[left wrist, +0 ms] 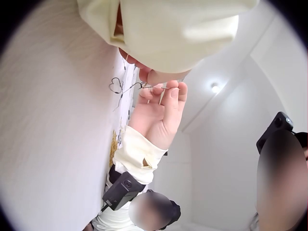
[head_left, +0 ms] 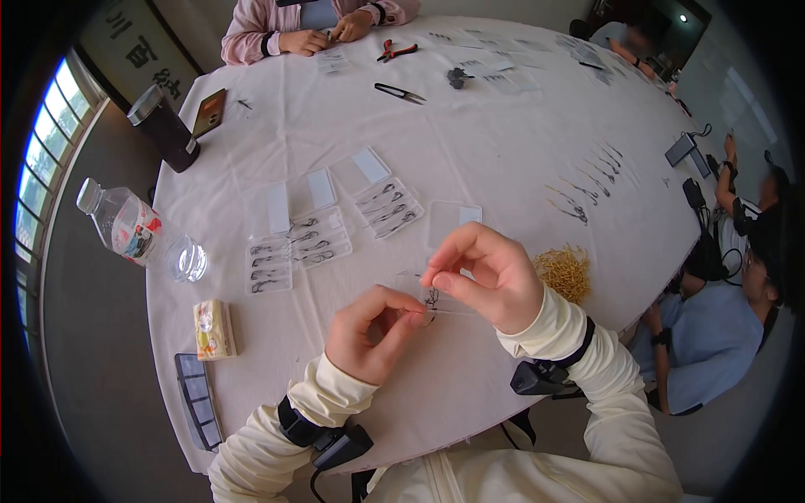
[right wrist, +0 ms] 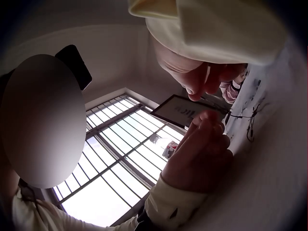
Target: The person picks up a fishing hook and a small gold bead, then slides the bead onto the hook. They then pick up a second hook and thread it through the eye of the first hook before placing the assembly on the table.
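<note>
A dark fishing hook rig [left wrist: 126, 89] with a looped line hangs between my hands, close over an open clear plastic box [head_left: 457, 216]. My left hand [head_left: 369, 334] pinches one part of it between thumb and forefinger. Just above and to the right, my right hand [head_left: 495, 281] pinches its thin line, which runs across to the fingertips in the left wrist view. From the right wrist camera, the rig's dark strands [right wrist: 246, 116] dangle beside the left fingers. Sleeve and fingers partly hide both grips.
Filled rig boxes [head_left: 314, 239] lie ahead to the left. Loose rigs [head_left: 579, 197] and a golden pile [head_left: 563, 272] sit rightward. A water bottle [head_left: 138, 226], tissue pack [head_left: 215, 330], thread snips [head_left: 400, 93] and pliers [head_left: 396, 51] are on the table. Other people sit around it.
</note>
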Demonstrator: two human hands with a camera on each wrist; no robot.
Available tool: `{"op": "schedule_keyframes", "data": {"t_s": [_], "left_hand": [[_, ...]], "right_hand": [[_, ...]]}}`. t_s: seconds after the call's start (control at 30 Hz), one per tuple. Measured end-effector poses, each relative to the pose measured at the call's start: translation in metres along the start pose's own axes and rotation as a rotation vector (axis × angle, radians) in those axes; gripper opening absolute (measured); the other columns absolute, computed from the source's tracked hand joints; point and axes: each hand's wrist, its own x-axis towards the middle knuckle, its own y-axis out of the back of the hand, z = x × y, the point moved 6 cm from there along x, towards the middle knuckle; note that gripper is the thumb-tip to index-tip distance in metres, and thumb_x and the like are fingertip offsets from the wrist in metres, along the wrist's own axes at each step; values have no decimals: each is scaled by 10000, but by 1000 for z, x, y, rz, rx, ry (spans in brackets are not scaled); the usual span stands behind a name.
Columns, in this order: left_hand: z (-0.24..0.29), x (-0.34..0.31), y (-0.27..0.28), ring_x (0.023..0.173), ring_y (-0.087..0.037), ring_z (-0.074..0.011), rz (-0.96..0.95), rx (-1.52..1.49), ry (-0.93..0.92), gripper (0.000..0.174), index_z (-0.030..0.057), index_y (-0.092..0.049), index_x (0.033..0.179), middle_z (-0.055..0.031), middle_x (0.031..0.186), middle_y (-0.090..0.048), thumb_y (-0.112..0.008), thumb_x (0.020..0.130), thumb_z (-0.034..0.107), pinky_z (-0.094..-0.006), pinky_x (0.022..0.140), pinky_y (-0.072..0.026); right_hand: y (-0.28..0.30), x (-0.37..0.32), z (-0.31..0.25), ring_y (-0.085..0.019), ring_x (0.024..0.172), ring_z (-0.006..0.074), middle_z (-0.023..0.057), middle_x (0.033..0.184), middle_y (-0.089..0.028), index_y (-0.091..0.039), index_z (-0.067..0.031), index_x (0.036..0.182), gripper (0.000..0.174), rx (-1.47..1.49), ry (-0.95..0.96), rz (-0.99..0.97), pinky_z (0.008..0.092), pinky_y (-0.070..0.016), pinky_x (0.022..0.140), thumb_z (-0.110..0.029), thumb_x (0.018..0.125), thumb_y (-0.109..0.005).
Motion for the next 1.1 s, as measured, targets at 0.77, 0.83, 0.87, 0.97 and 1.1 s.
{"op": "schedule_keyframes", "data": {"t_s": [0.77,0.83,0.87,0.97,1.1], "left_hand": [[3,3,-1,582,-548,-100,31,181,-23,91,46,-691,923,-47,791,-632,-711,835,59,-244,552,-441],[2,3,-1,580,-547,-99,28,166,-11,92,46,-692,923,-47,790,-632,-713,835,62,-244,551,-441],[3,3,-1,582,-549,-98,29,167,-10,92,47,-693,923,-46,789,-633,-713,835,63,-243,551,-441],[0,3,-2,585,-553,-97,34,142,-7,89,49,-694,920,-46,789,-634,-714,835,62,-241,552,-442],[3,3,-1,611,-569,-87,22,163,-1,84,42,-685,922,-42,807,-652,-706,843,57,-231,567,-448]], "right_hand": [[-7,-1,-1,-609,830,61,12,922,-672,-592,-49,1042,151,-2,64,-30,209,-443,715,-29,897,-630],[-7,-1,-2,-615,838,62,14,924,-673,-594,-51,1041,149,21,60,-29,209,-443,711,-29,898,-629],[-8,-1,-2,-615,838,62,14,924,-673,-594,-51,1041,149,21,60,-29,209,-443,711,-29,898,-629],[-9,-1,-3,-621,841,67,21,927,-670,-594,-48,1041,151,30,50,-39,211,-446,710,-26,896,-630],[-7,-1,-3,-634,851,83,31,932,-666,-590,-38,1046,160,-1,67,-24,214,-457,722,-12,894,-629]]}}
